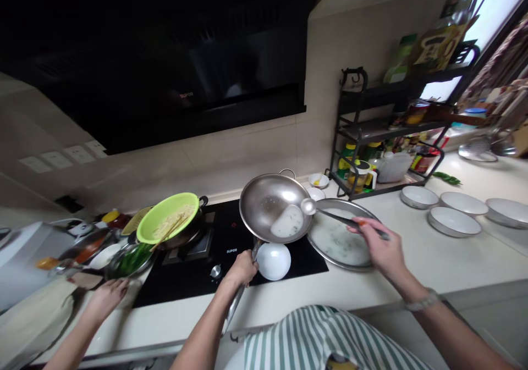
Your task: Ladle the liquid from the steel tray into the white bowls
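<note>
My left hand (242, 269) is closed round the long handle of a steel wok (270, 208), which is lifted and tilted towards the right, with a pool of pale soup in its low side. My right hand (380, 246) grips the handle of a metal ladle (308, 206), whose cup rests at the wok's right rim. Below that rim lies a wide steel basin (363, 211) holding the same pale soup. A small white bowl (273, 260) sits on the black induction cooktop (214, 243) just under the wok.
Another person's hand (108, 297) rests on the counter at lower left. On a pot at the left sits a green colander (167, 217) of noodles with chopsticks. Three white dishes (454, 220) line the right counter. A black spice rack (388, 139) stands behind.
</note>
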Demonstrator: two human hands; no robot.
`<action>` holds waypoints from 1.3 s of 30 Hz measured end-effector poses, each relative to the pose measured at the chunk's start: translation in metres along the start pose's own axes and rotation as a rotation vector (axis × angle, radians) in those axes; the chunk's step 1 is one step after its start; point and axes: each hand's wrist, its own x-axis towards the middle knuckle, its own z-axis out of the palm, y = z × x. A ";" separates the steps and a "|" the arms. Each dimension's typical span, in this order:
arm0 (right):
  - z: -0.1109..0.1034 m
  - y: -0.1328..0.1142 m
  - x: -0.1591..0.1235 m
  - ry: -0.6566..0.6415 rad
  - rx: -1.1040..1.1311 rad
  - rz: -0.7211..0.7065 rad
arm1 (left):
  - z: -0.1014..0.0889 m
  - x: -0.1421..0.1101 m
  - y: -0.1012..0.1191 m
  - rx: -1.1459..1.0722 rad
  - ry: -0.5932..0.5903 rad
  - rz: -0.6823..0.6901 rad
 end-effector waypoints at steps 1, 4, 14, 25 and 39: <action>0.010 0.001 -0.001 -0.073 -0.021 -0.003 | 0.000 0.000 0.000 0.000 -0.001 0.003; 0.036 0.010 -0.001 -0.219 -0.031 -0.087 | 0.000 -0.001 0.001 0.008 0.005 0.015; 0.077 0.043 0.004 -0.297 -0.024 -0.026 | 0.000 0.000 -0.001 0.002 0.000 0.016; 0.071 0.036 0.011 -0.012 0.282 0.310 | -0.003 -0.003 0.002 0.001 0.006 0.021; 0.057 0.024 0.008 0.115 0.498 0.425 | -0.004 -0.005 0.005 -0.006 -0.001 0.019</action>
